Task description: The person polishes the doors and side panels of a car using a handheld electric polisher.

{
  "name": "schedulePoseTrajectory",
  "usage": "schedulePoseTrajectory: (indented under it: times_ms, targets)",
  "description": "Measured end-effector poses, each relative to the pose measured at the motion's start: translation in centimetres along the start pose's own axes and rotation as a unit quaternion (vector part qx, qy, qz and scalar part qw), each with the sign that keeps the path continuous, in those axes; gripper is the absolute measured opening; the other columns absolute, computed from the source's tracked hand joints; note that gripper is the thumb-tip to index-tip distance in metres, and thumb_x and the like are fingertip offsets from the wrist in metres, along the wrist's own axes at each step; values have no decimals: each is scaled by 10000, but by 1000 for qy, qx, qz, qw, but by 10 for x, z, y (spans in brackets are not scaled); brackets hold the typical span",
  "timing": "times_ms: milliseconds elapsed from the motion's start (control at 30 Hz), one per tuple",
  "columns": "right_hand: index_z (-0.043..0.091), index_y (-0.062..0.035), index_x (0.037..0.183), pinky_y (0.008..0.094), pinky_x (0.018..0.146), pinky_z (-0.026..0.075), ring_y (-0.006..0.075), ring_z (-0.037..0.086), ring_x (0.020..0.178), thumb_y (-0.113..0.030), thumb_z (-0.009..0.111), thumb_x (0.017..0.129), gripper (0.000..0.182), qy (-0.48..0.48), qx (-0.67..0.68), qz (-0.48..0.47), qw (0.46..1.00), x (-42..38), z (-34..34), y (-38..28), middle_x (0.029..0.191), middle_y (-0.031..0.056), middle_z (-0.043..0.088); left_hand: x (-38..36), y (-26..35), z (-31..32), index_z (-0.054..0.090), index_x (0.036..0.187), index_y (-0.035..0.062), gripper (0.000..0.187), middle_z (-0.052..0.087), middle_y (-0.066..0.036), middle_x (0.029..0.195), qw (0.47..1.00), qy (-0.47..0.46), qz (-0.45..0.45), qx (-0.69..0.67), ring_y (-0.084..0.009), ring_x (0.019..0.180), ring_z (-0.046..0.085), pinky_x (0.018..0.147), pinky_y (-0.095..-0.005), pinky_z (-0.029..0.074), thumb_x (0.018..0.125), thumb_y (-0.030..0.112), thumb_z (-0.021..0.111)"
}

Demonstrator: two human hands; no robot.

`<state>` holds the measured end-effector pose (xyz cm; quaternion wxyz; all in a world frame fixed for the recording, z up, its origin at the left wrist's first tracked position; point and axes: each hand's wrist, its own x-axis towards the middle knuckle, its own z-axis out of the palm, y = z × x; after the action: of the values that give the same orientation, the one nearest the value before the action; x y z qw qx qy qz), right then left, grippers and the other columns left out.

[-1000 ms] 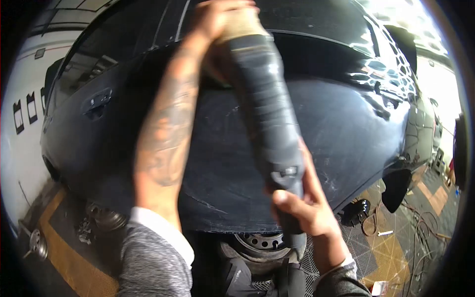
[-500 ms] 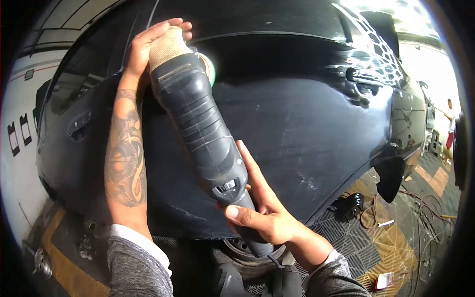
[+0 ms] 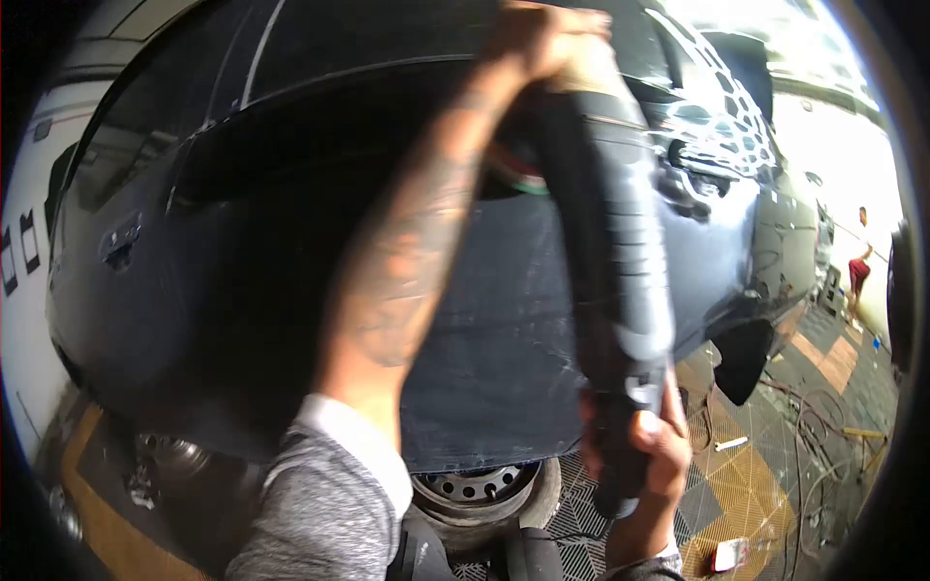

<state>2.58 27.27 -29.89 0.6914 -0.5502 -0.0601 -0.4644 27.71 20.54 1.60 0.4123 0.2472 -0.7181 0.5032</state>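
A black polisher [image 3: 620, 232], blurred by motion, stands nearly upright in front of a dark car door [image 3: 494, 358]. At the top, my left hand [image 3: 554, 41] is wrapped over its tan-covered head. My right hand [image 3: 666, 447] grips the rear handle low down, thumb across it. Behind the tool's head, the green-and-white edge of its round pad [image 3: 528, 182] shows against the door. Most of the pad is hidden by the tool and my left arm. Pale smudges mark the door's surface.
Right of the tool is a door handle [image 3: 690, 189]. A wheel [image 3: 475, 489] lies below the door. Hoses [image 3: 809, 436] and a red-and-white box [image 3: 729, 555] lie on the tiled floor. A person [image 3: 859, 261] stands far right.
Both hands have carried the polisher to the right across the door, and it has turned more upright. My left forearm now crosses the middle of the view.
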Motion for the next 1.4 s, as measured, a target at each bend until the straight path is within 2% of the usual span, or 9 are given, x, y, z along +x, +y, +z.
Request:
schedulePoseTrajectory:
  times_ms: [33,67,100,300,500,600,667,1100,1400]
  targets:
    - [315,-31,1468,349,393,537,258,619,502,-295,685,857,762,13,-6,-20,1000,-3,-10,1,991,278,602,17,31,2,808,987,51,353,786,-158,981,947,-61,-266,-171,-227,927,744,879,-344,569,994,321,580]
    - [323,-28,1453,343,386,533,250,618,508,-309,667,884,722,12,-8,-32,999,-5,-19,3,1000,274,594,31,2,44,798,1018,31,387,783,-170,998,969,-170,-122,135,-222,954,730,912,-332,554,992,342,568]
    - [323,-5,1445,340,378,512,249,591,473,-316,662,858,745,56,-4,-39,998,-8,-16,5,969,273,596,30,-21,86,809,1067,181,257,792,-66,1021,991,26,91,91,-257,895,762,848,-366,602,931,348,669]
    - [280,37,1455,339,345,474,249,591,458,-312,676,861,795,79,31,-48,995,-8,16,19,928,272,593,23,25,48,813,986,346,198,780,-7,876,973,-13,-73,218,-239,844,758,798,-376,586,807,355,729]
    - [242,-22,1526,327,371,502,250,596,452,-302,804,756,993,23,32,3,999,9,71,43,906,266,607,-18,-72,-48,812,958,65,219,791,-122,933,995,69,-18,-67,-246,895,777,869,-340,603,931,233,674]
    - [188,-36,1591,318,437,559,245,660,702,-282,822,736,1093,-22,18,45,999,17,98,51,1041,238,591,-43,-49,-132,759,1026,-28,323,779,-177,993,961,21,-171,-217,-270,934,765,890,-373,607,968,265,638]
    - [141,-47,1622,314,464,574,242,657,806,-275,839,709,1172,-40,14,62,997,20,118,55,1111,226,577,-50,-10,-186,780,1049,0,411,780,-170,1034,924,7,-303,-235,-230,996,725,941,-320,541,980,357,588]
    - [0,-112,1665,292,797,550,252,580,1151,-160,827,790,1205,-184,10,99,978,38,178,79,1490,229,419,-95,-28,-304,617,1139,-53,372,707,-217,1068,819,36,-402,-409,-342,949,710,867,-442,595,972,280,613]
    - [-32,-196,1671,300,707,527,170,609,892,-77,717,871,1102,-315,4,91,945,57,225,98,1269,177,564,-133,-27,-404,567,1299,-38,402,667,-236,1257,820,38,-446,-356,-341,1118,691,954,-487,590,1050,269,502]
